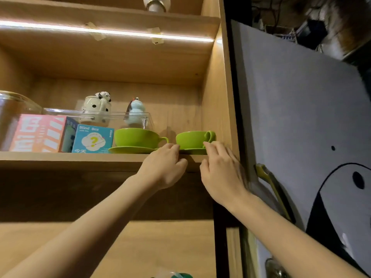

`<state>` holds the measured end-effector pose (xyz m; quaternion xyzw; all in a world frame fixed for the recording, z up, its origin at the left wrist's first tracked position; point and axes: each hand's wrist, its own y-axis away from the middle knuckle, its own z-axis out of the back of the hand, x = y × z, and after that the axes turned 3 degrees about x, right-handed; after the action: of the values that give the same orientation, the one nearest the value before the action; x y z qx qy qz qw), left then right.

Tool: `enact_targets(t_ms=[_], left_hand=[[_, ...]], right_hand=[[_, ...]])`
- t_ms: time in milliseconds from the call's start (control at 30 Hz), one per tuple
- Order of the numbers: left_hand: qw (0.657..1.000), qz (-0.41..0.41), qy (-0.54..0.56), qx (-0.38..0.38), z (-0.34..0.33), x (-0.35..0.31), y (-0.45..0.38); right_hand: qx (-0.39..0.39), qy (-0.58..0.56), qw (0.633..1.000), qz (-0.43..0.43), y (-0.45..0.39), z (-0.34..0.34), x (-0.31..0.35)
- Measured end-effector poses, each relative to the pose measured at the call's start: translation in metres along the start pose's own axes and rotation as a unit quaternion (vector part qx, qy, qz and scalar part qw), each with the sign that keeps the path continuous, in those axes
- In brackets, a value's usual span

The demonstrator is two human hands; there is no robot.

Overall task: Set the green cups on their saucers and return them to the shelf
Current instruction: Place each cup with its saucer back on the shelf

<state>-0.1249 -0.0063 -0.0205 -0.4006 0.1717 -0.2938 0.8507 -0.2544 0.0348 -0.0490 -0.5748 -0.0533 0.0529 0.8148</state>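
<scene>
Two green cups stand on green saucers on the wooden shelf. The left cup sits on its saucer, handle to the right. The right cup sits on its saucer near the cabinet's right wall, handle to the right. My left hand holds the right saucer's left edge with its fingertips. My right hand holds that saucer's right edge, just below the cup's handle. Both hands partly hide the saucer.
A teal blind box and a pink box stand left of the cups. Behind them a clear tray holds a spotted panda teapot and a pale blue figurine. The open cabinet door hangs at the right.
</scene>
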Motion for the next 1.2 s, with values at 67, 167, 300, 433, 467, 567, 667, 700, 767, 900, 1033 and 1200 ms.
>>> enact_targets(t_ms=[67,167,300,433,467,567,667,700,767,900,1033,1200], left_hand=[[0.999,0.018,-0.032,0.033,-0.002,-0.002,-0.009],[0.997,0.025,-0.061,0.032,-0.006,-0.003,-0.013],[0.999,0.016,-0.041,0.007,-0.008,-0.003,-0.010],[1.000,0.001,-0.007,0.012,-0.007,-0.004,-0.007],[1.000,-0.001,0.007,0.012,-0.007,-0.004,-0.007],[0.999,-0.007,0.032,0.008,-0.007,-0.005,-0.005],[0.999,-0.013,0.048,0.001,-0.011,-0.007,-0.004],[0.999,-0.018,0.047,-0.004,-0.011,-0.007,-0.003],[0.999,-0.029,0.042,-0.013,-0.013,-0.009,-0.001],[0.998,-0.055,0.020,-0.029,-0.015,-0.014,0.002],[0.995,-0.081,-0.011,-0.061,-0.015,-0.018,0.007],[0.992,-0.081,0.020,-0.096,-0.024,-0.022,0.012]], right_hand=[[0.044,0.020,0.998,0.032,0.003,-0.001,-0.005],[0.082,0.056,0.994,0.049,0.006,-0.003,-0.008],[0.082,0.080,0.992,0.047,0.004,-0.004,-0.012],[0.088,0.074,0.993,0.028,0.003,-0.005,-0.015],[0.088,0.074,0.993,0.026,0.003,-0.005,-0.016],[0.091,0.072,0.993,0.021,0.002,-0.005,-0.019],[0.079,0.087,0.993,0.025,0.003,-0.008,-0.022],[0.068,0.093,0.993,0.026,0.004,-0.010,-0.022],[0.054,0.102,0.993,0.026,0.004,-0.012,-0.022],[0.091,0.111,0.989,0.015,0.001,-0.011,-0.027],[0.103,0.126,0.987,0.006,-0.002,-0.008,-0.030],[0.086,0.143,0.986,0.009,-0.005,-0.012,-0.031]])
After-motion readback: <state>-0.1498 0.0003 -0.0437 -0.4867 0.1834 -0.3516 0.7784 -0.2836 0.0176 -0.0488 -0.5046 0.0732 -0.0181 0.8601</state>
